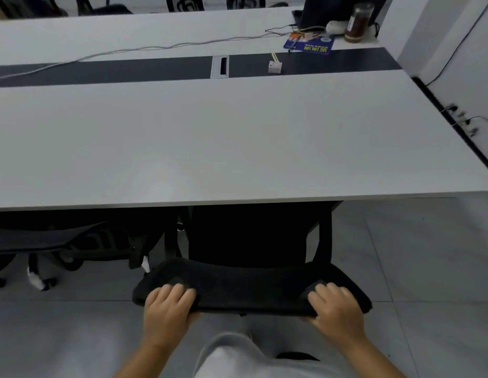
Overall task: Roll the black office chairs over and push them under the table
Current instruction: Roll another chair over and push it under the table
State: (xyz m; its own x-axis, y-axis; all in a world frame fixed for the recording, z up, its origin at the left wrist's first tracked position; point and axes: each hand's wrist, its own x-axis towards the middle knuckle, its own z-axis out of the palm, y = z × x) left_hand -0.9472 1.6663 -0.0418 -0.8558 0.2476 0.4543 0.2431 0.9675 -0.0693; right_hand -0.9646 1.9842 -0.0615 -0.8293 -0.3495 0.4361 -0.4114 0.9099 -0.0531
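Item 1, black office chair (251,285): sitting at 6 o'clock of the view, its seat and armrests going under the near edge of the table while the padded top of the backrest is projecting out toward the person

Item 2, left hand (166,309): gripping the backrest top near its 9 o'clock end, fingers curling over the upper face and thumb tucking beneath, closed firmly on the padding

Item 3, right hand (337,308): gripping the same backrest top near its 3 o'clock end, fingers lying over the upper face, thumb hidden below, closed on the padding likewise

Item 4, table (210,148): pale grey top filling the centre of the view, a dark strip running across it toward 12 o'clock

Item 5, second chair (73,238): standing at 8 o'clock, its mesh back lying just beside the table edge and its castors resting on the tiled floor (414,255)

Item 6, far-end clutter at 1 o'clock: a blue card (309,45) lying on the top, a brown jar (358,21) standing upright near it, a small box (275,67) sitting on the dark strip, and a grey cable (128,50) trailing off toward 10 o'clock

Item 7, more chairs showing in part beyond the table at 12 o'clock, detail too dim to tell
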